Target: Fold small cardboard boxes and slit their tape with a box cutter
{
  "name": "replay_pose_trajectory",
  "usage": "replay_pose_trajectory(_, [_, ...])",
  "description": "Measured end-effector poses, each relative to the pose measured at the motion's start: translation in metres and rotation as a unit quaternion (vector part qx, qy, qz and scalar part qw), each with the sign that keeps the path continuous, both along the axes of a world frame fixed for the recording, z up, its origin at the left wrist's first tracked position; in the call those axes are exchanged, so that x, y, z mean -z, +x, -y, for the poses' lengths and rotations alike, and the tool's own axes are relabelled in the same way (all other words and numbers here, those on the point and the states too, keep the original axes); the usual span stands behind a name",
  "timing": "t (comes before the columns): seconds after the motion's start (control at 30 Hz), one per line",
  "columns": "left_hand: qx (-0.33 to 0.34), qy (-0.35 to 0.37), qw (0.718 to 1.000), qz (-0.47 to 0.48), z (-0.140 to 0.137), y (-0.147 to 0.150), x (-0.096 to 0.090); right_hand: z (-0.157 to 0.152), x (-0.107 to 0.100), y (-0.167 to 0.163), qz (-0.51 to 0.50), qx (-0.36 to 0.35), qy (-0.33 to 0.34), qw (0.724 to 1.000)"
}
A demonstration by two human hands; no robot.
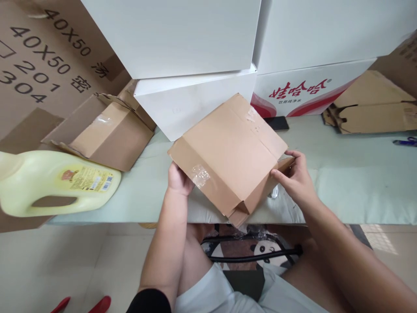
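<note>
Between my two hands, tilted over the front of the table, is a brown cardboard box (228,148) with loose flaps and strips of clear tape on its surface. My left hand (180,179) grips its left edge from below, most of the fingers hidden behind the cardboard. At the right side, my right hand (295,174) pinches a flap, thumb on the near face and fingers over the edge. A small white-and-grey object (274,191) lies on the cloth just under the box, partly covered; I cannot make out its kind.
Large white boxes (195,104) stand stacked at the back, a dark phone (278,123) before them. At left are an open cardboard box (120,139) and a pale yellow jug (48,174). Flattened cardboard (374,115) and blue-handled scissors (407,142) lie at right.
</note>
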State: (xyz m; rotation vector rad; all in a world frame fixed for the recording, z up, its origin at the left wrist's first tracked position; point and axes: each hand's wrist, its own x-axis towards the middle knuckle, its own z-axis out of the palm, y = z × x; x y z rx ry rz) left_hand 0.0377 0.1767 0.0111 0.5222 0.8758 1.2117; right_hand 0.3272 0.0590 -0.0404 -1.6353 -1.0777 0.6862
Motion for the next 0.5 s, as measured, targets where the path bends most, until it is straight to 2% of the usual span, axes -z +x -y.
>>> replay_pose_trajectory(0.23, [0.034, 0.045, 0.998, 0.019, 0.005, 0.001, -0.005, -0.002, -0.018, -0.009, 0.031, 0.057, -0.083, 0.994])
replay_pose_trajectory(0.37, [0.071, 0.073, 0.995, -0.016, 0.01, 0.001, -0.002, -0.001, -0.019, -0.01, 0.073, 0.084, -0.097, 0.989])
replay_pose_trajectory(0.5, [0.055, 0.068, 0.993, -0.078, 0.01, 0.005, -0.001, 0.0, -0.018, -0.009, 0.083, 0.075, -0.09, 0.99])
